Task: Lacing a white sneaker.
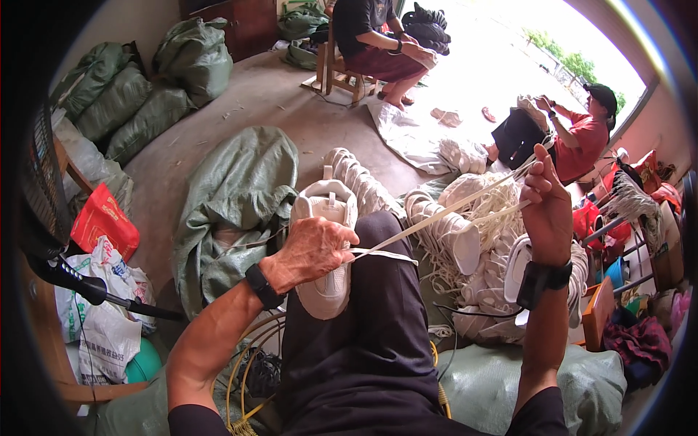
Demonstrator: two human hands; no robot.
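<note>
A white sneaker (321, 296) rests on my left thigh, its toe toward me. My left hand (314, 248) is closed over its middle, with thumb and forefinger by the laces at its right side. A pale flat shoelace (436, 216) stretches from there up to my right hand (545, 207), which is raised at the right. The lace runs across the fingers of that hand, which are partly curled on it. A loose white lace end lies over my right knee. Both wrists wear black bands. My left hand hides the sneaker's lacing.
Stacked white sneakers (465, 243) with tangled laces are heaped right of my knees. A green woven sack (236, 182) lies left of the sneaker. A black fan (54, 211) stands at the left edge. Two people sit farther off, one on a wooden chair (342, 69).
</note>
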